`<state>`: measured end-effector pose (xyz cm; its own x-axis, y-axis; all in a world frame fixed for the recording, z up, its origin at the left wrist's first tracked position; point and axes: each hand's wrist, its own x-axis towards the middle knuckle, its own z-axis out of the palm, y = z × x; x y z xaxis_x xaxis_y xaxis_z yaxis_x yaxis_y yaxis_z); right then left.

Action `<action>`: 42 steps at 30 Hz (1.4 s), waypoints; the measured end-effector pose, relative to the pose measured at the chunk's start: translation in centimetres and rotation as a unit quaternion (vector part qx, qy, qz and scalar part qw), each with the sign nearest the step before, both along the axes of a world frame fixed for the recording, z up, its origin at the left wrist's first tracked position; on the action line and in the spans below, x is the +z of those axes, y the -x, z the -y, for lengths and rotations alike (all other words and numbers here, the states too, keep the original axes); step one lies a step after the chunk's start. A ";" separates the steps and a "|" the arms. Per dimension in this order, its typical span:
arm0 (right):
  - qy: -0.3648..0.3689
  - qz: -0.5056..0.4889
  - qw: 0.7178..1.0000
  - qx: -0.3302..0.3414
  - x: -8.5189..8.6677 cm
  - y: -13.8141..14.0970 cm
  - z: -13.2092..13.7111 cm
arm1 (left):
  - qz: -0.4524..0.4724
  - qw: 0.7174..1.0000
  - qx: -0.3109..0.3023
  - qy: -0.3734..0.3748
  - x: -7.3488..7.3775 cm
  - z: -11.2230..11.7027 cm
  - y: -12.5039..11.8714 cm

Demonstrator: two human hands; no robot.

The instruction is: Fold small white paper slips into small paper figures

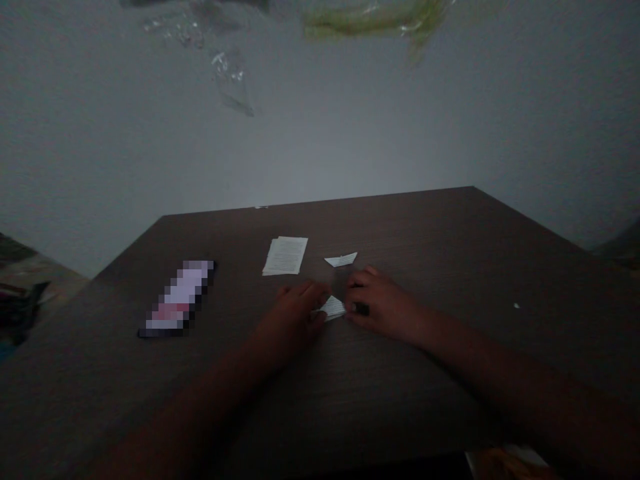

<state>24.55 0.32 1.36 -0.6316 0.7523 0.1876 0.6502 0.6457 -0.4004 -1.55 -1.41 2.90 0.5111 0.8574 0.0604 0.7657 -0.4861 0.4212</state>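
Dark brown table (410, 230), phone (179, 298) on the left, pages (285, 256) mid-table, folded paper (341, 261) just beside them, tiny scrap (517, 305) off right.

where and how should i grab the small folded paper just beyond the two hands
The small folded paper is probably best pinched at its right pointed tip, coming from the right with the right hand: it tapers at both ends, and that end is nearer this hand. Whether it lies flat is unclear.
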 end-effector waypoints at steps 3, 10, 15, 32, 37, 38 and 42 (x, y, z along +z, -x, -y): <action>0.008 -0.008 1.000 -0.001 0.4 0.1 0.3 | -0.014 1.000 -0.003 0.008 0.0 -0.1 -0.1; 0.018 -0.016 1.000 -0.011 0.2 0.2 0.4 | -0.024 1.000 -0.008 0.005 -0.2 0.1 -0.2; 0.019 0.005 1.000 -0.019 -0.3 0.5 0.5 | -0.047 0.999 0.000 0.015 0.0 0.2 -0.3; -0.023 0.089 0.996 -0.016 0.5 1.0 1.5 | -0.103 0.994 0.013 0.038 0.9 0.3 -0.7; 0.011 0.035 0.999 0.017 -0.3 1.5 1.5 | -0.091 0.995 -0.016 0.032 0.2 0.4 -0.9; 0.023 0.013 0.999 0.020 -0.6 1.7 1.5 | -0.078 0.996 -0.023 0.030 0.0 0.4 -0.9; 0.060 -0.049 0.997 -0.007 -1.4 1.9 1.0 | -0.021 0.999 -0.026 0.036 -0.6 0.5 -0.9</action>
